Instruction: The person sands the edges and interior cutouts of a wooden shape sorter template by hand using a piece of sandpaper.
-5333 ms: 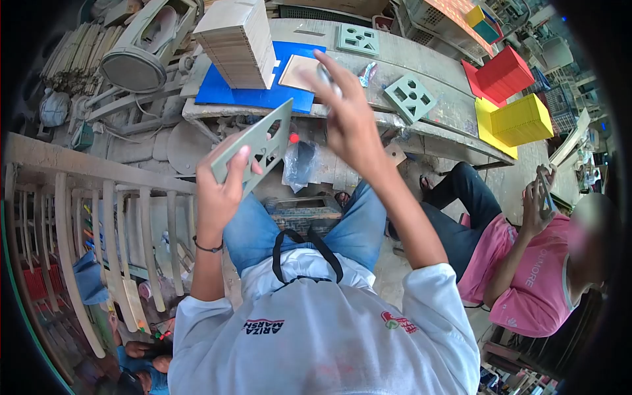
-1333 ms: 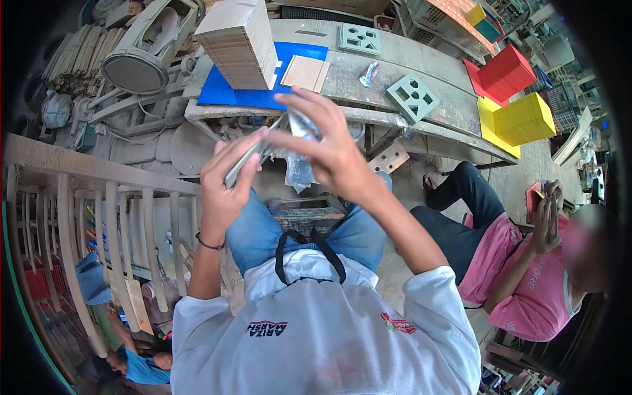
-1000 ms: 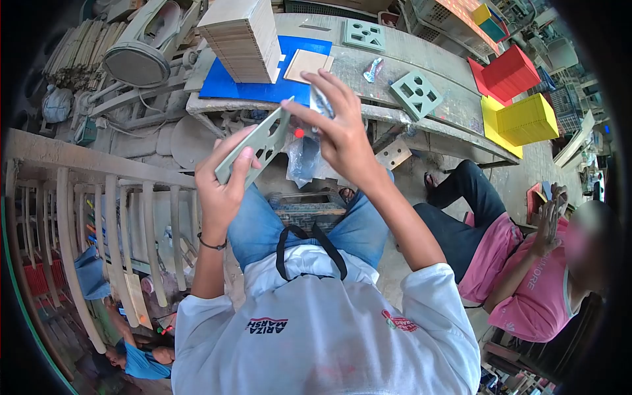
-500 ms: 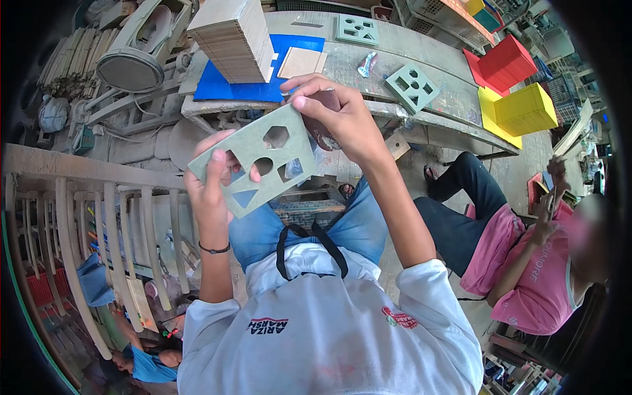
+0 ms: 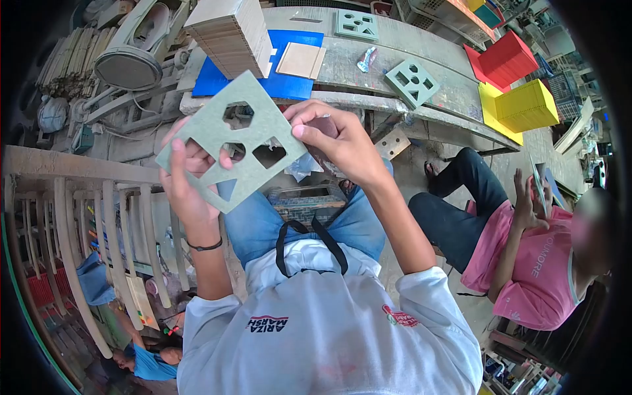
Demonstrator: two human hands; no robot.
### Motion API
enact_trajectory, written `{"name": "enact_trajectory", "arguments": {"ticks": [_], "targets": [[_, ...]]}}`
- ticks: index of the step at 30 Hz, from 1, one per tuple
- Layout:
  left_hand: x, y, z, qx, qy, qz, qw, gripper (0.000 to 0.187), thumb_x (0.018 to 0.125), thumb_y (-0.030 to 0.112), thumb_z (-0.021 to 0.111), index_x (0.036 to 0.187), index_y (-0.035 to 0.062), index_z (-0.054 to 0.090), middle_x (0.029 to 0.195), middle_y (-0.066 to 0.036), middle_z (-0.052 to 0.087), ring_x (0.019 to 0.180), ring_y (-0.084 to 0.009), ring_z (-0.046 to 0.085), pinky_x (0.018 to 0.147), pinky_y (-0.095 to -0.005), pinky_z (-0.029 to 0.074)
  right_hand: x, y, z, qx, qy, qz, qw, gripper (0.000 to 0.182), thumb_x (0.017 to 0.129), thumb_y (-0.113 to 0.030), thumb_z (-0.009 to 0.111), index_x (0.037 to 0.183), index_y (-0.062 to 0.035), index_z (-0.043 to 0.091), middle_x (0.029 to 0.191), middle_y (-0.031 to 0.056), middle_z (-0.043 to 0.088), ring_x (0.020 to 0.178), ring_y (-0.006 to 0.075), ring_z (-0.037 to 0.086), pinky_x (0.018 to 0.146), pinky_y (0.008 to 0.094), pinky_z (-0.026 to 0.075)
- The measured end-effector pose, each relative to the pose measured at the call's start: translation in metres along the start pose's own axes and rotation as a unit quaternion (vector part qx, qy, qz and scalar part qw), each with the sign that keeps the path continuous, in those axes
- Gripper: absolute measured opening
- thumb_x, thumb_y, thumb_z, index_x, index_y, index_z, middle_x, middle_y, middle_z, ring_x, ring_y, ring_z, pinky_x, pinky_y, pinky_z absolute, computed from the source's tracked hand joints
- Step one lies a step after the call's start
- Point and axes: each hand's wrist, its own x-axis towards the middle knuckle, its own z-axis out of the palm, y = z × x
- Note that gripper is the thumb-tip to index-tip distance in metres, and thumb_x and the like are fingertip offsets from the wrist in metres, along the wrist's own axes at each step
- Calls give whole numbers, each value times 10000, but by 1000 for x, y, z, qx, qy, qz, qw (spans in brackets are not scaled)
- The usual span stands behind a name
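Mid-inspection: gripped green cutout board (image 5: 230, 141) flat-on in left hand (image 5: 187, 191), pinched at its corner by right hand (image 5: 332, 135); needed steady turning next.

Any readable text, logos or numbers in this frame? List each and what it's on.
"ARIZA MARSH", upside down in this view: chest of the wearer's white shirt.
Red logo on the same shirt: too blurred to read.
"...UMORE", partly hidden: sleeve of the pink shirt on the person seated alongside.
No text on the green cut-out panel held by the left hand and right hand.
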Motion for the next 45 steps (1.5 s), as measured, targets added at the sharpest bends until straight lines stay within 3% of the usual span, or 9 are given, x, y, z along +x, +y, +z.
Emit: {"name": "enact_trajectory", "arguments": {"ticks": [6, 12, 14, 23, 31, 34, 37, 41, 45], "targets": [[4, 0, 4, -52, 68, 6, 996, 456, 1024, 306, 451, 1293, -61, 450, 1027, -213, 633, 688, -206, 576, 648, -320, 477, -12, 5, -2, -11, -1, 23, 1000, 142, 916, -150, 662, 927, -9, 664, 1108, 58, 633, 952, 119, 563, 844, 266, 447], [-2, -6, 29, -22, 100, 16, 995, 506, 1023, 355, 446, 1321, -53, 428, 1037, -202, 629, 719, -196, 565, 699, -325, 476, -10, 2, 19, 107, 99, 70, 987, 170, 934, -177, 653, 964, -10, 665, 1046, 38, 644, 785, 69, 547, 644, 224, 445], [-1, -9, 26, -48, 77, 12, 996, 507, 1013, 354, 470, 1344, -27, 421, 1122, -196, 600, 784, -197, 554, 740, -324, 474, -8, 1, 26, 168, 144, 69, 973, 179, 930, -200, 673, 951, -24, 643, 762, 0, 599, 566, 42, 483, 473, 212, 361], [10, -25, 47, -84, 138, 45, 986, 516, 1024, 381, 406, 1351, -18, 419, 1070, -198, 625, 785, -194, 566, 770, -347, 490, -15, 8, 68, 283, 190, 55, 939, 171, 935, -190, 669, 927, -24, 629, 683, -18, 575, 547, 40, 491, 472, 220, 370], [14, -23, 35, -126, 159, 12, 979, 433, 1015, 326, 435, 1267, -25, 460, 1122, -244, 618, 938, -257, 622, 834, -375, 496, -24, 16, 60, 177, 197, 47, 963, 131, 921, -159, 677, 903, -34, 640, 756, -25, 591, 614, 35, 498, 522, 209, 375], [14, -10, -4, -72, -142, -77, 984, 386, 1002, 262, 448, 1228, -50, 467, 1099, -258, 621, 952, -261, 624, 824, -362, 494, -16, -2, 16, 106, 162, 55, 980, 136, 922, -157, 669, 915, -22, 660, 780, -19, 596, 622, 34, 486, 524, 219, 371], [22, 5, -3, -32, -247, -112, 962, 388, 1003, 269, 459, 1207, -59, 490, 1063, -230, 630, 910, -232, 613, 816, -330, 487, -6, -14, 1, 31, 127, 40, 991, 147, 917, -157, 675, 911, -10, 669, 788, -12, 610, 615, 34, 482, 516, 220, 362], [24, -9, 11, 24, -90, -77, 993, 383, 1013, 319, 477, 1090, -39, 589, 975, -150, 633, 773, -154, 532, 740, -302, 447, -1, -11, 11, 0, 95, -28, 995, 161, 922, -158, 670, 919, 3, 675, 759, -14, 607, 573, 35, 457, 494, 214, 337], [19, -20, 22, -91, -35, -102, 990, 407, 1007, 376, 482, 1060, -9, 602, 874, -59, 564, 760, -134, 481, 776, -299, 424, -5, -8, 27, 106, 173, 51, 978, 184, 945, -168, 647, 910, 12, 668, 731, -19, 589, 545, 30, 446, 473, 210, 328]]}}
